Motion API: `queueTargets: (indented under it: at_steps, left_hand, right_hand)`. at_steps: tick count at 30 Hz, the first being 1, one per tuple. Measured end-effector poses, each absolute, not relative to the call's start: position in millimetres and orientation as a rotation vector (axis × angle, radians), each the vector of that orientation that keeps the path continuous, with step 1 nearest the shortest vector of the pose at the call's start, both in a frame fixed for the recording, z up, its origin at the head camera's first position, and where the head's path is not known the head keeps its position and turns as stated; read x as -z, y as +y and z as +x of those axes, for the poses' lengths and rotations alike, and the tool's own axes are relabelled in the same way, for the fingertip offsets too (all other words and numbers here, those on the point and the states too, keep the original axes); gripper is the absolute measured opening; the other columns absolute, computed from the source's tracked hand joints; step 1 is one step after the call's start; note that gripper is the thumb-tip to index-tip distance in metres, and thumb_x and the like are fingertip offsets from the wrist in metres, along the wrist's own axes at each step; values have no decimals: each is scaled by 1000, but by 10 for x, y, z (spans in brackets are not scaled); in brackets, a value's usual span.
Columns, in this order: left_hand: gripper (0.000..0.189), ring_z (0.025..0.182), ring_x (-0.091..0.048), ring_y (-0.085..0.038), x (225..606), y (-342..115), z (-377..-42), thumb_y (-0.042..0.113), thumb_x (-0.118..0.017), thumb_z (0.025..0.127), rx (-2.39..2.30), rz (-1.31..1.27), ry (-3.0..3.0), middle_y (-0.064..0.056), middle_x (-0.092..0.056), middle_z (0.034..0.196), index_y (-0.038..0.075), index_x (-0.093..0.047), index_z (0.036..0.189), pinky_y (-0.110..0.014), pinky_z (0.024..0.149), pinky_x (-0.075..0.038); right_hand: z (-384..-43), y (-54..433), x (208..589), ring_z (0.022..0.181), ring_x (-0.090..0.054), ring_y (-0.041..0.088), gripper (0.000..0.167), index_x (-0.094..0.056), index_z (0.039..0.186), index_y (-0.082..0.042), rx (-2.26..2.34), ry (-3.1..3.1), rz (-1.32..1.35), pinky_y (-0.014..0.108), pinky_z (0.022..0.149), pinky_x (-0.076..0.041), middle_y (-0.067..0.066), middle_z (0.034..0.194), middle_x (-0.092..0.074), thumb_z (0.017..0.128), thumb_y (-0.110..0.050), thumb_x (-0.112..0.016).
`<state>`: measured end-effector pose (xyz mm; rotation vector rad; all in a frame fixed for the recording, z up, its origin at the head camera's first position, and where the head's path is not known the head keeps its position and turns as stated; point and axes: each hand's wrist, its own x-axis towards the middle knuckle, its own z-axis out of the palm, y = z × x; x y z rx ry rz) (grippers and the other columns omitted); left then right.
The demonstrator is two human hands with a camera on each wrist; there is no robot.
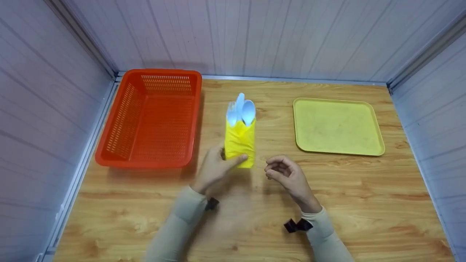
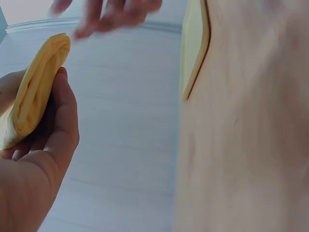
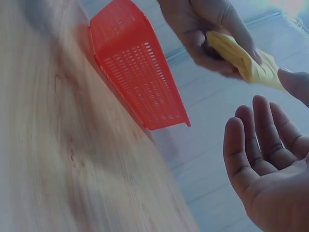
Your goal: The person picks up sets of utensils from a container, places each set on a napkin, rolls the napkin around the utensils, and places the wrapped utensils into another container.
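In the head view, a folded yellow napkin [image 1: 240, 142] wraps a light blue spoon [image 1: 248, 112], a knife [image 1: 240, 105] and what looks like a fork [image 1: 232, 112], their upper ends sticking out of the top. My left hand [image 1: 217, 166] grips the lower part of this bundle, thumb across the front. In the left wrist view the folded end of the napkin [image 2: 38, 87] shows between thumb and fingers. Just right of the bundle, apart from it, my right hand [image 1: 287, 178] is raised with loosely bent fingers and holds nothing; its palm [image 3: 277, 169] faces up in the right wrist view.
A red perforated basket [image 1: 193, 145] stands on the left of the wooden table [image 1: 233, 225]. To the right lies a flat yellow tray [image 1: 338, 127]. Pale panel walls [image 1: 255, 40] close off the back and both sides.
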<state>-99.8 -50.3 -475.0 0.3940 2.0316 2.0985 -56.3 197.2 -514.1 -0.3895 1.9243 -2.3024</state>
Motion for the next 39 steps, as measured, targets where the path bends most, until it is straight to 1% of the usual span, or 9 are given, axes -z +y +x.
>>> queueTargets:
  at_steps: [3, 5, 11, 15, 18, 22, 26, 32, 39]
  left_hand:
    - [39, 90, -68, -28, 4585, -732, -1125, 18, -79, 87, -2032, 403, 2125, -10, -71, 103, 0, -64, 118, -41, 77, -59]
    - [39, 91, -68, -28, 4471, -889, -1215, 16, -79, 87, -1992, 369, 2160, -11, -71, 105, 0, -64, 119, -41, 78, -58]
    - [50, 103, -64, -24, 4154, -1366, -1517, 31, -82, 85, -1795, 40, 2214, -3, -67, 117, 15, -61, 128, -40, 88, -54]
    - [59, 109, -61, -24, 4082, -1645, -1723, 36, -82, 83, -1696, -131, 2189, -1, -65, 121, 19, -56, 134, -41, 94, -51]
    - [63, 112, -58, -24, 4092, -1803, -1848, 36, -82, 84, -1626, -217, 2178, -1, -62, 124, 20, -52, 138, -40, 97, -49]
    - [65, 114, -55, -27, 4153, -1965, -1998, 35, -80, 86, -1569, -285, 2181, -4, -59, 127, 17, -49, 140, -39, 96, -49]
    - [63, 114, -55, -29, 4221, -2081, -2147, 33, -78, 88, -1477, -314, 2173, -8, -59, 127, 13, -49, 140, -40, 96, -49]
    - [62, 120, -52, -33, 4327, -2182, -2346, 30, -78, 88, -1349, -361, 2139, -11, -57, 128, 10, -49, 138, -42, 98, -48]
    - [78, 120, -49, -32, 4490, -2218, -2477, 30, -82, 84, -1274, -501, 2107, -11, -50, 134, 10, -40, 145, -47, 104, -43]
  right_hand:
    - [-564, 2001, 5154, 89, -65, 23, 28, -57, 116, 15, 2290, 1930, -377, 33, 78, -57, 20, 100, -63, 93, 2, -67]
    - [-565, 2019, 5160, 90, -65, 24, 28, -57, 116, 14, 2277, 1939, -366, 34, 79, -57, 20, 100, -64, 94, 1, -67]
    - [-572, 2074, 5183, 94, -64, 27, 26, -61, 116, 10, 2206, 2061, -349, 34, 82, -56, 23, 103, -63, 94, -1, -68]
    - [-571, 2092, 5193, 97, -64, 27, 24, -63, 115, 7, 2147, 2138, -327, 33, 83, -55, 22, 105, -63, 93, -1, -69]
    - [-565, 2092, 5190, 98, -63, 26, 23, -64, 115, 6, 2120, 2160, -322, 32, 84, -55, 21, 106, -64, 93, -1, -69]
    - [-563, 2089, 5199, 98, -63, 25, 23, -62, 116, 7, 2093, 2170, -371, 31, 83, -54, 22, 107, -63, 94, 2, -66]
    - [-566, 2102, 5218, 96, -62, 25, 22, -63, 116, 7, 2082, 2167, -420, 30, 82, -54, 23, 106, -63, 94, 4, -65]
    - [-570, 2123, 5245, 96, -63, 24, 21, -63, 113, 6, 2077, 2159, -433, 31, 82, -54, 21, 105, -63, 94, -1, -67]
    - [-564, 2130, 5247, 96, -63, 24, 19, -63, 113, 7, 2067, 2163, -452, 31, 83, -54, 21, 105, -63, 95, 1, -66]
